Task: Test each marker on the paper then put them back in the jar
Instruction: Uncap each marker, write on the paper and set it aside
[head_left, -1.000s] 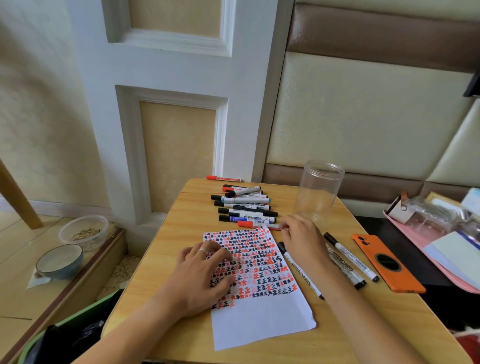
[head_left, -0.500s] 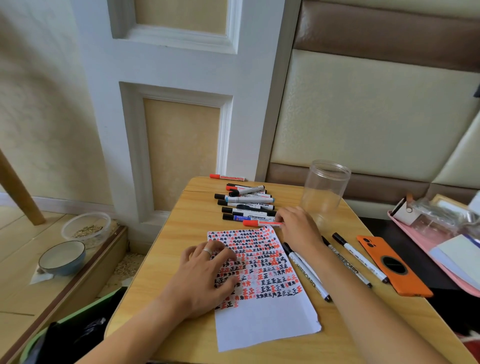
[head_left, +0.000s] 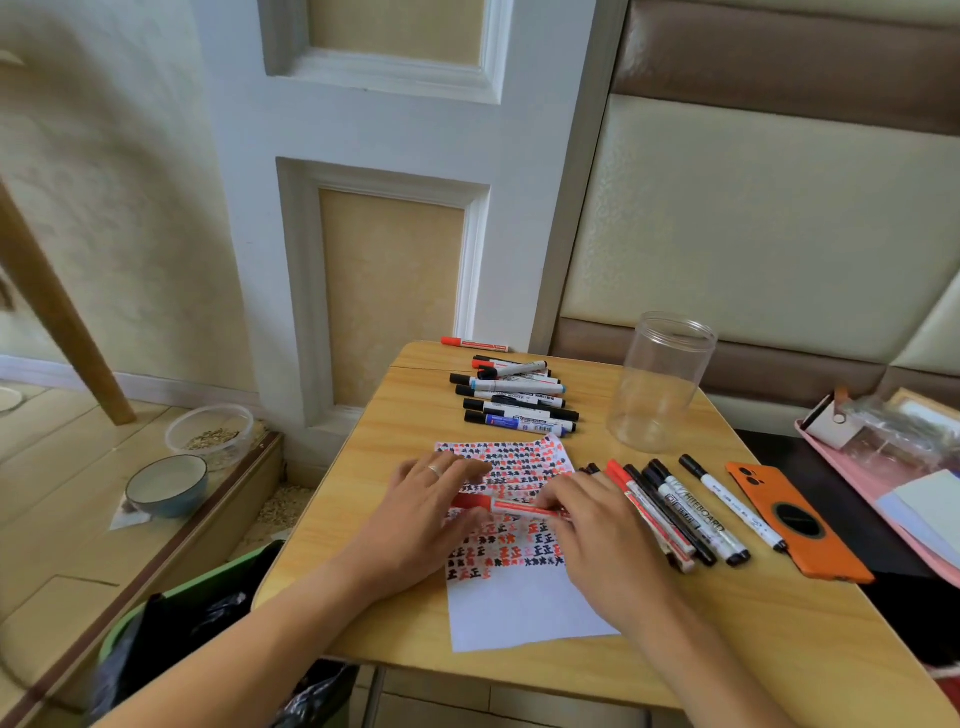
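Head view: both hands grip a red marker (head_left: 524, 508) over the paper (head_left: 519, 597), left hand (head_left: 421, 514) on its cap, right hand (head_left: 597, 530) on the barrel. The jar (head_left: 660, 384) beyond the fingers stands empty; more markers (head_left: 514, 395) wait past it.

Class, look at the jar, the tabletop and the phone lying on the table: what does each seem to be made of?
Jar: clear plastic, probably; the table shows through its thin glossy wall. Tabletop: wood or wood-look laminate; pale printed-looking grain, smooth sheen. Phone: its orange back looks matte, perhaps a plastic or leatherette case.

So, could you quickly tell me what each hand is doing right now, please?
Left hand: grips the cap end of the red marker.
Right hand: grips the same marker's barrel.
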